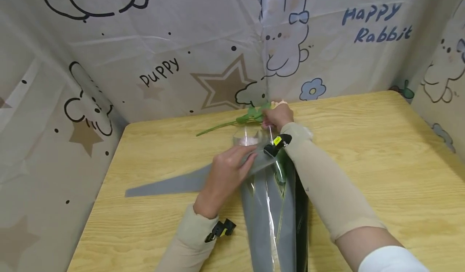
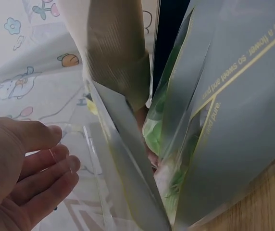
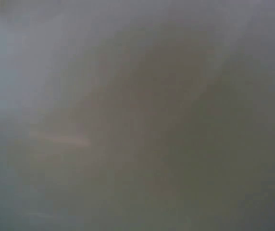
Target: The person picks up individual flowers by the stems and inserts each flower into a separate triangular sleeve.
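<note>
A grey flower sleeve [image 1: 259, 207] with a clear film front and gold trim lies on the table, its mouth facing away from me. My left hand [image 1: 227, 169] pinches the film edge at its mouth, where a grey flap [image 1: 170, 184] sticks out leftward. In the left wrist view, green leaves [image 2: 153, 134] and a pale pink flower [image 2: 165, 179] show inside the sleeve. Beyond the mouth, my right hand [image 1: 279, 115] curls over an artificial flower with a green stem [image 1: 218, 126]; its fingertips are partly hidden. The right wrist view is only a blur.
The pale wooden table [image 1: 363, 155] reaches a back wall hung with white cloth [image 1: 203, 26] printed with cartoon animals. A dark panel [image 1: 301, 219] runs along the sleeve's right side. More printed cloth covers both side walls.
</note>
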`<state>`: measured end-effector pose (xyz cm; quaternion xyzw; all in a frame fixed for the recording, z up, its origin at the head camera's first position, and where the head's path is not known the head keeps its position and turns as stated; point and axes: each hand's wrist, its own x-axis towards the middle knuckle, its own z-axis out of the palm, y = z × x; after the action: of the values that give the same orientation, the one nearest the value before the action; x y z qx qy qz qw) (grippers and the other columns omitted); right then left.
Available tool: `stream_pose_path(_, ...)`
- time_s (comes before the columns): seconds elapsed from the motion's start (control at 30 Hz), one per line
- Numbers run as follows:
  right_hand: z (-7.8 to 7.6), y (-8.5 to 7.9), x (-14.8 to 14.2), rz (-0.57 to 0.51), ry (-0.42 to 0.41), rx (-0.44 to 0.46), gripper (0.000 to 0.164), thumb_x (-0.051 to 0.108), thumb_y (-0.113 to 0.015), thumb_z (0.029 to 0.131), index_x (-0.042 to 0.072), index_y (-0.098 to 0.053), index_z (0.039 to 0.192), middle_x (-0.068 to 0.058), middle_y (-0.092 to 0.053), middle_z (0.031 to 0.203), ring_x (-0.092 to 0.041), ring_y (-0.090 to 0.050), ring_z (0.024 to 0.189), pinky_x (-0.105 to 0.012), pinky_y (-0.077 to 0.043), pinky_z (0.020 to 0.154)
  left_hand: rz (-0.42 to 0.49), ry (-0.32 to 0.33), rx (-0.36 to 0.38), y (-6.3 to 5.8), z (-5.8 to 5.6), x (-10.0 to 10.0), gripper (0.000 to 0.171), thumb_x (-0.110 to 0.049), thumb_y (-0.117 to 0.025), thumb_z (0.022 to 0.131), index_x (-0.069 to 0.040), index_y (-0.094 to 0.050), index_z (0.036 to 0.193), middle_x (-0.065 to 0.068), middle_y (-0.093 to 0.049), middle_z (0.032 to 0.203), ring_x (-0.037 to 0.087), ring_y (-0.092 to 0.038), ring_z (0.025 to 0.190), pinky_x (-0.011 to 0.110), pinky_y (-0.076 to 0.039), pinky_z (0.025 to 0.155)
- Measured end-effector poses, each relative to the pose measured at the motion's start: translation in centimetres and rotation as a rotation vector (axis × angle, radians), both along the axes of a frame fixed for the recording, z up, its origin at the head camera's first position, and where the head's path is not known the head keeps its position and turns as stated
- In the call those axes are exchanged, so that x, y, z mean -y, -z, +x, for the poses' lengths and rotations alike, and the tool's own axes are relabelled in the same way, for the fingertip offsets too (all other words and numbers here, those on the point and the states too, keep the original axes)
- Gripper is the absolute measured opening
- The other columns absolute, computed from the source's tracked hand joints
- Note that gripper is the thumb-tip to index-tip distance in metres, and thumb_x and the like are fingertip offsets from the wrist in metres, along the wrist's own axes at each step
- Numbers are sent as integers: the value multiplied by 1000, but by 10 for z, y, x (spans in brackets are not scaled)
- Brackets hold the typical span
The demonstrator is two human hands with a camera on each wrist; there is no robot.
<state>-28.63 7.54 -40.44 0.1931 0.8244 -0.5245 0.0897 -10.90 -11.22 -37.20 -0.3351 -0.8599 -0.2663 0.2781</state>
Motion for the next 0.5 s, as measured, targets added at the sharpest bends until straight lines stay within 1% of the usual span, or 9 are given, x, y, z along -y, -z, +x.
stream_pose_path(0.03,-2,1,0,76,-17,-10,33,31,-72,96,-1,-72,104,-4,-75,64,-11,-72,53,-19,-55,53,-2,-4,-6,0,0,0,16,-9,-77,93,-3,-77,108,10,-81,101,20,-80,91,26,-65,80)
stream_pose_path(0.1,-4,1,0,201,-55,-42,43,36,-71,96,-3,-71,113,-13,-80,87,-22,-77,78,-25,-60,71,-9,-10,-18,1,1,0,16,-10,-77,93,-4,-77,107,9,-81,100,20,-80,91,26,-65,79)
stream_pose_path(0.17,-6,0,1,313,-84,-73,48,40,-70,96,-3,-70,117,-20,-77,112,-33,-73,101,-35,-60,88,-13,-13,-27,1,1,0,15,-11,-77,93,-4,-78,107,8,-82,99,19,-80,90,26,-65,79)
stream_pose_path(0.2,-7,0,1,371,-97,-85,49,42,-70,96,-2,-70,118,-21,-74,119,-36,-69,107,-39,-58,92,-15,-12,-27,2,1,0,15,-11,-78,93,-5,-78,107,8,-82,99,19,-80,90,27,-65,79)
stream_pose_path(0.23,-8,0,1,408,-110,-101,48,42,-69,96,-2,-70,117,-22,-72,122,-35,-66,108,-44,-56,97,-18,-12,-27,2,1,0,15,-11,-78,92,-5,-78,107,7,-82,99,18,-80,90,27,-65,79)
stream_pose_path(0.27,-9,-1,1,425,-123,-114,46,41,-68,97,-2,-70,114,-22,-71,124,-37,-66,111,-48,-56,101,-20,-11,-27,2,0,0,16,-11,-78,92,-5,-78,106,7,-82,98,18,-80,90,27,-65,79)
stream_pose_path(0.3,-10,-1,2,441,-132,-122,41,39,-68,98,-1,-72,108,-22,-72,121,-37,-67,109,-49,-55,103,-20,-10,-23,2,0,0,16,-11,-78,92,-5,-78,106,7,-81,98,17,-79,89,27,-65,78)
stream_pose_path(0.4,-13,-1,2,496,-169,-144,36,36,-66,98,2,-72,87,-19,-76,106,-36,-70,100,-51,-57,101,-21,-12,-5,4,-1,1,16,-11,-78,92,-5,-78,107,6,-81,98,17,-79,89,26,-65,78)
stream_pose_path(0.5,-15,-3,0,538,-208,-151,36,34,-66,98,4,-68,77,-18,-76,96,-35,-70,94,-50,-58,97,-15,-12,10,4,0,1,15,-10,-77,93,-4,-78,107,7,-81,99,17,-79,89,26,-65,78)
